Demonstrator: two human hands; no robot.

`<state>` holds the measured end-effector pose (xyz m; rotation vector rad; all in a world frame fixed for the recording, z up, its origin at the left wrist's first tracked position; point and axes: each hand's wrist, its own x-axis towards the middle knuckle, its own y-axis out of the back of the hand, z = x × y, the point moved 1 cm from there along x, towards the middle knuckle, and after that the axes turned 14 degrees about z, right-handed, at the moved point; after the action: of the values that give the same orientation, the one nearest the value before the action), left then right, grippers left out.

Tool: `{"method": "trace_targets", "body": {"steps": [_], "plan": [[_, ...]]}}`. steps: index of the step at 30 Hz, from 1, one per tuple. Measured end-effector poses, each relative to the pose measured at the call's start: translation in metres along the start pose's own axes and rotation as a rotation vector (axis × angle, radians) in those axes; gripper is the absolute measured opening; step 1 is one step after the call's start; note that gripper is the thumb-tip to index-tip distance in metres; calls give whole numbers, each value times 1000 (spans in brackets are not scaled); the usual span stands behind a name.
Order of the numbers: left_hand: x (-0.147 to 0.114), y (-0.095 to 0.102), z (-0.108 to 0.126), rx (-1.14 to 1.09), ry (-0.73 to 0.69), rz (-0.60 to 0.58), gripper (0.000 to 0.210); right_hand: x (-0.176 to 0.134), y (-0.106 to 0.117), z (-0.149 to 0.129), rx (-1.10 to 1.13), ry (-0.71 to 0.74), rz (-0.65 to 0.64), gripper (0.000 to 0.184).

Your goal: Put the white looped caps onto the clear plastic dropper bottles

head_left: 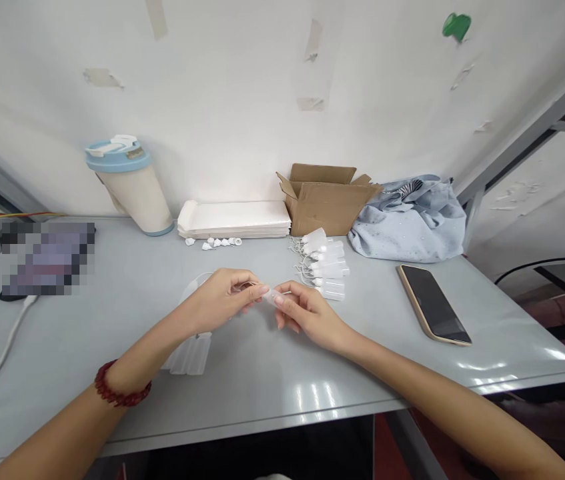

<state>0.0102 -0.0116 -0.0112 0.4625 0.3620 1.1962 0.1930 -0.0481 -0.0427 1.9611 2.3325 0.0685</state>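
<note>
In front of me, both hands pinch one small translucent plastic tube [273, 297]. My left hand [225, 297] grips its left end, where a thin cord loops near the fingers; whether a cap sits there is hidden. My right hand [309, 313] is closed on the tube's right end between thumb and fingers. Beneath my left forearm lie several translucent tubes [192, 355], partly covered by the arm. Beyond my right hand is a pile of similar tubes [329, 267] with white caps and cord loops.
Several small white caps [222, 243] lie before a stack of white envelopes [235, 219]. An open cardboard box [329, 208], a blue cloth bundle [409, 223] and a tumbler [135, 193] stand along the wall. A phone [435, 305] lies right; a blurred-out device [49, 260] with a cable lies left.
</note>
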Motion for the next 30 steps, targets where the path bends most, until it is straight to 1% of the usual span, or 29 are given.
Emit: {"method": "trace_targets", "body": {"steps": [2, 4, 6, 8, 9, 10, 12, 15, 17, 19, 20, 22, 24, 26, 28, 30], "plan": [[-2, 0, 2, 8, -26, 6, 34, 1, 1, -1, 183, -112, -59, 35], [-3, 0, 4, 11, -53, 17, 36, 3, 3, 0, 366, -259, -132, 36], [-5, -2, 6, 20, -94, 26, 37, 5, 5, 1, 491, -379, -200, 35], [-6, -3, 8, 35, -139, 37, 36, 6, 6, 1, 527, -426, -224, 33], [-6, -3, 8, 39, -158, 44, 35, 6, 6, 1, 517, -413, -213, 33], [-6, -4, 9, 39, -173, 54, 34, 6, 6, 0, 486, -377, -190, 34], [-6, -4, 9, 45, -170, 96, 32, 5, 6, -1, 354, -245, -114, 35], [-6, -3, 7, 51, -89, 141, 34, 4, 7, -2, -8, 58, 26, 29], [-5, -3, 6, 43, -36, 120, 38, 2, 8, -1, -294, 316, 114, 24], [-4, -3, 5, 14, -3, 71, 38, 2, 8, 2, -514, 581, 185, 23], [-3, -3, 4, -8, 15, 47, 37, 1, 9, 4, -585, 692, 208, 24], [-2, -3, 3, -69, 59, -8, 36, 2, 9, 6, -655, 850, 252, 24], [-2, -3, 3, -137, 101, -56, 35, 2, 10, 6, -667, 940, 296, 22], [-2, -3, 2, -189, 133, -92, 35, 2, 10, 5, -655, 988, 334, 21], [-2, -3, 2, -215, 140, -107, 35, 2, 10, 4, -647, 997, 349, 20], [-3, -3, 2, -218, 124, -107, 35, 2, 10, 2, -649, 979, 336, 21]]}}
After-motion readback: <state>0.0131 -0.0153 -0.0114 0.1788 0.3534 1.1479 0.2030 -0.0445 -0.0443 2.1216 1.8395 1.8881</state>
